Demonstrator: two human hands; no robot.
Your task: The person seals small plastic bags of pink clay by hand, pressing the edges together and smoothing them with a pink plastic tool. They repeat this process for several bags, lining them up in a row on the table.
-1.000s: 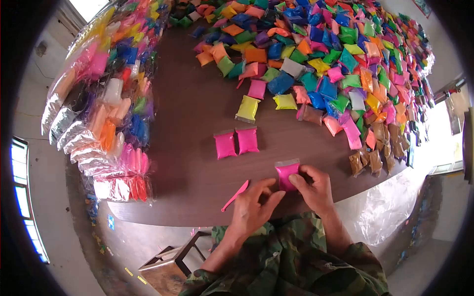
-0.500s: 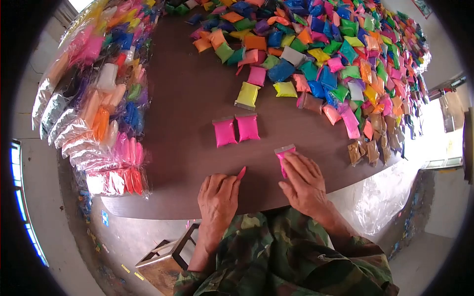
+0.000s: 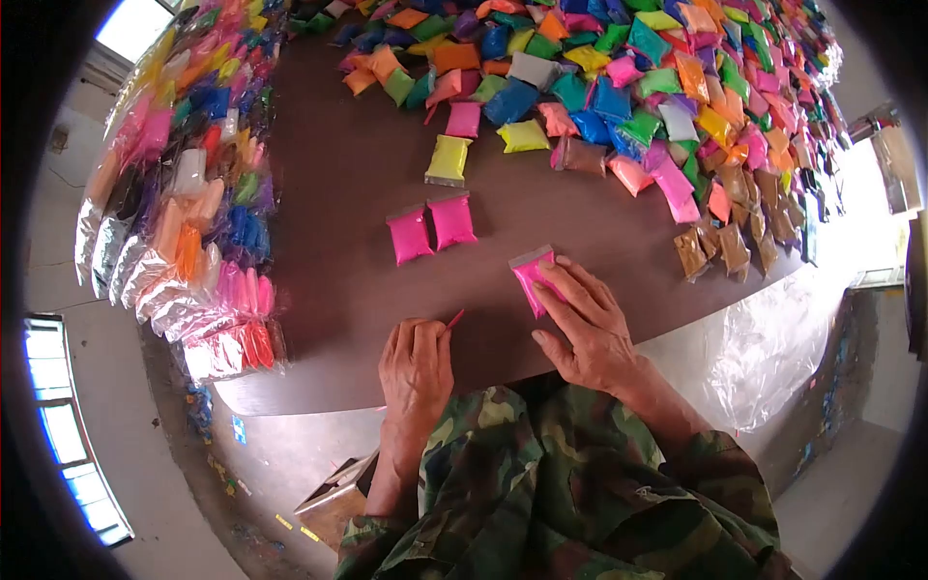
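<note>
The right hand (image 3: 585, 329), fingers together and thumb apart, seems to be steadying a pink packet (image 3: 531, 275) on the table's (image 3: 333, 300) near side; the left hand (image 3: 416, 362) pinches a pink stick (image 3: 455, 318), whose use would need the packet steady.

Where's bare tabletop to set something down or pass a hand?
Widest: the dark brown tabletop between the stacked clear plastic bags and paired bright pink packets. Smaller: between the left hand and right hand, and between the right hand and the brown packets. Crowded: far side and right, under the multicoloured packet pile; left edge, under the bags.
</note>
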